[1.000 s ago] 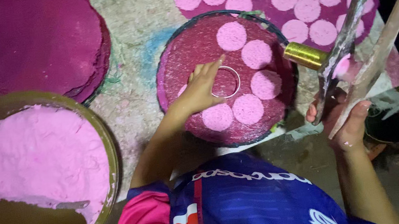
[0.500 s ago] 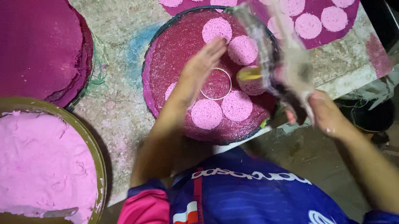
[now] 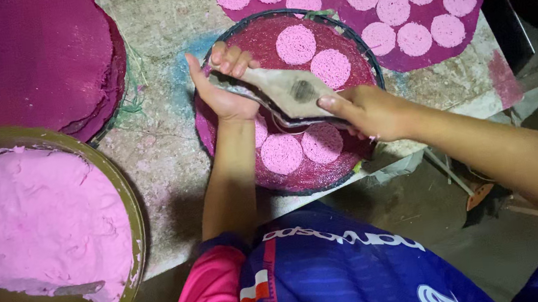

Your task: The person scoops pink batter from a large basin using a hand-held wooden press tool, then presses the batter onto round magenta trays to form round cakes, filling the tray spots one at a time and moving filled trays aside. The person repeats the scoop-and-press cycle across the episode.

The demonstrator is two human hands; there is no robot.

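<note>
Item: flat grey scraper (image 3: 292, 92), centre frame, over the round tray (image 3: 368, 65) of pink discs (image 3: 295, 44). My left hand (image 3: 222, 88) closed on its upper end, my right hand (image 3: 364, 112) pinching the lower. I judge it thin, stiff, slippery with paste; grip both ends.

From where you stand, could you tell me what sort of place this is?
Probably a small handmade food workshop, perhaps for rice crackers. A large basin holds pink batter, pink discs lie on a round tray, and dark pink mats are stacked on a rough table.
</note>
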